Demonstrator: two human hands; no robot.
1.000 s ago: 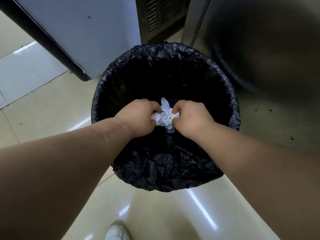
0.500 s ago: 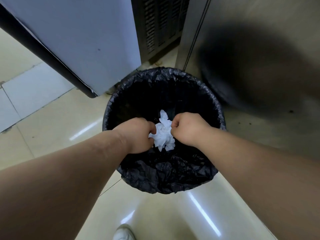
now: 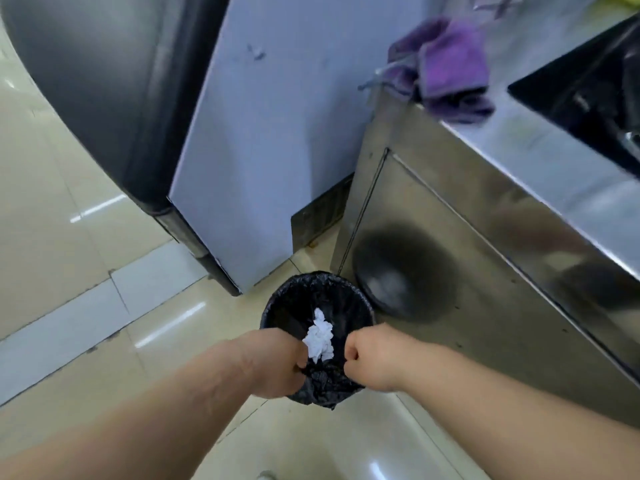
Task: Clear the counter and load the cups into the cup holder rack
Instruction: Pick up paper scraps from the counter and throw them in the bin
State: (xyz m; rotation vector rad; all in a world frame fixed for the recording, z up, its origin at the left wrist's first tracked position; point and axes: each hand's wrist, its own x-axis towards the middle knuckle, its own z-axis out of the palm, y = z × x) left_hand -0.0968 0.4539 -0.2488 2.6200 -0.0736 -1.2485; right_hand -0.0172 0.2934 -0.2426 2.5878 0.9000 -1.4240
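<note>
The crumpled tissue (image 3: 320,337) is pinched by the left hand (image 3: 277,365) directly above the lined bin (image 3: 294,303). The right hand (image 3: 370,358), just beside it, is fisted, apparently holding nothing.

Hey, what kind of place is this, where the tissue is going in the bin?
Probably a commercial kitchen or a café's back area: a stainless steel counter with a purple cloth on it, a bag-lined bin on a tiled floor, and what looks like a tall refrigerator.

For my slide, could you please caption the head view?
Left hand holds crumpled white tissue over black-lined bin; right hand fisted beside it.
</note>
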